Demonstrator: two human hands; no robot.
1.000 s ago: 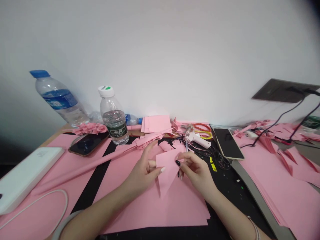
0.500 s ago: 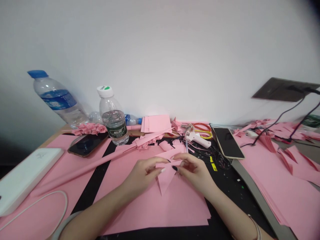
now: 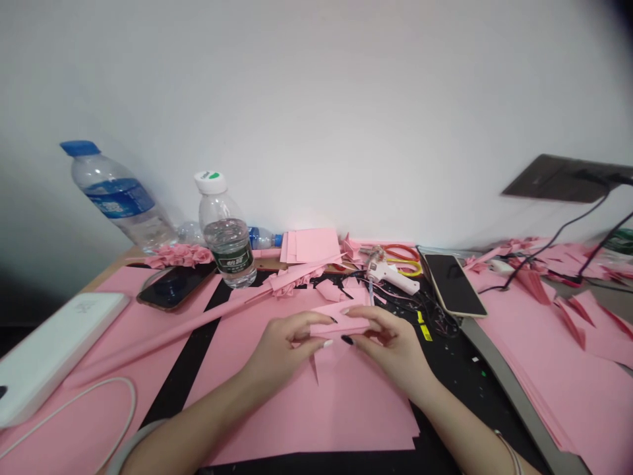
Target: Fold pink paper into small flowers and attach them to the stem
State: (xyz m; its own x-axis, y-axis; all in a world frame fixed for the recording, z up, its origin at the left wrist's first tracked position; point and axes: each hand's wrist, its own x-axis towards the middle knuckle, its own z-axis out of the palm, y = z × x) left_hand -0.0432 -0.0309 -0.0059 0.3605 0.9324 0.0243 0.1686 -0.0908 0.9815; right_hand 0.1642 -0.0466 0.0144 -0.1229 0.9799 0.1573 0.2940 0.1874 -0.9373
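A small piece of folded pink paper (image 3: 340, 325) was gripped in both hands, just above a stack of large flat pink paper sheets (image 3: 311, 422). The left hand (image 3: 281, 340) pinched its left end between thumb and fingers; the right hand (image 3: 398, 343) pinched its right end the same way. A pointed flap hung below the left thumb.

The sheets lay on a black work surface (image 3: 459, 369). Beyond the right hand lay a white plastic glue gun (image 3: 395, 277), near a black-screened phone with a pale edge (image 3: 453, 284). To the left, a long rolled pink paper stem (image 3: 198, 322) slanted across. Behind it stood a clear plastic bottle with a white cap and dark green label (image 3: 228, 231), with a cluster of pink paper roses (image 3: 178, 255) just beside it.
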